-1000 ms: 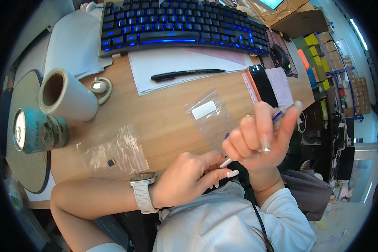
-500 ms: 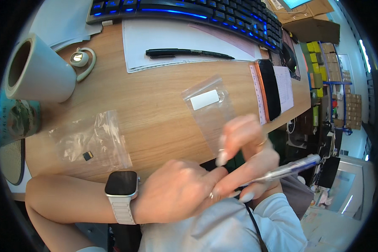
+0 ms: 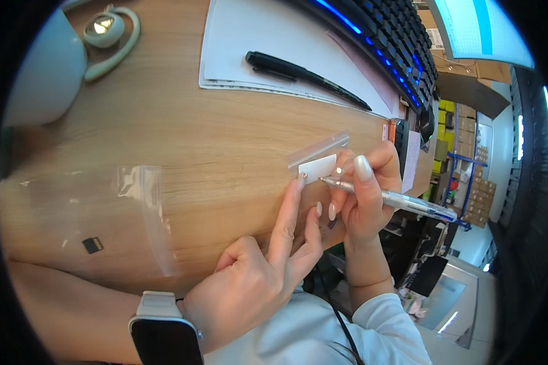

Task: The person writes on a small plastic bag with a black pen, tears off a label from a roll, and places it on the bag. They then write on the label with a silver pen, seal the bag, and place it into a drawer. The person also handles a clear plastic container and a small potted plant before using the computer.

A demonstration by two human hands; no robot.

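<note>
My right hand (image 3: 371, 198) is closed round a clear-barrelled ballpoint pen (image 3: 417, 205), its tip at the lower edge of a white label (image 3: 318, 168). The label is on a small clear zip bag (image 3: 318, 150) lying near the table's front edge. My left hand (image 3: 252, 280) has its fingers stretched out and apart, the index fingertip pressing at the label's left corner. Both hands hide the bag's lower part. To the left, a larger clear zip bag (image 3: 128, 210) lies flat with a black memory card (image 3: 93, 245) in or on it.
A black pen (image 3: 310, 79) lies on a stack of white paper (image 3: 231, 36). Beyond are a lit black keyboard (image 3: 402, 52) and a partly hidden phone (image 3: 400, 131). A white roll (image 3: 42, 73) and a white earpiece (image 3: 103, 30) stand at the left. A smartwatch (image 3: 166, 340) is on my left wrist.
My hands have moved apart from each other and forward onto the small bag. The pen has swung from sideways in my right hand to its tip at the label. The view has shifted closer.
</note>
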